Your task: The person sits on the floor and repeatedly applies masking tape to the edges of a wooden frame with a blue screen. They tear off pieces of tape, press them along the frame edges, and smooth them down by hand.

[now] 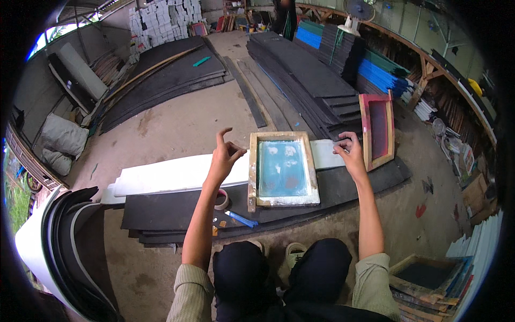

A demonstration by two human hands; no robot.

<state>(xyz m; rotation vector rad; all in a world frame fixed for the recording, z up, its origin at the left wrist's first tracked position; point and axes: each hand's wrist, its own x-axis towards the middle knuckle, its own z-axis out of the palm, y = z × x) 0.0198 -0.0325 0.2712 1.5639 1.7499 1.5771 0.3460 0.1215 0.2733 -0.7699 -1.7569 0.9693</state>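
Observation:
A silk-screen printing frame with a wooden border and pale blue mesh lies before me, across a long white sheet. The sheet rests on stacked black sheets. My left hand is by the frame's upper left side, index finger raised, the thumb and other fingers pinched together. Beyond the frame's right side, my right hand is over the white sheet's end with curled fingers and thumb together. Whatever either pinch holds is too small to make out. Near my left forearm are a tape roll and a blue cutter knife.
A second, reddish screen frame stands upright at the right. Curved white and black sheets hang at the left. Long black sheet stacks lie farther off, with a fan behind. More frames lean at the lower right.

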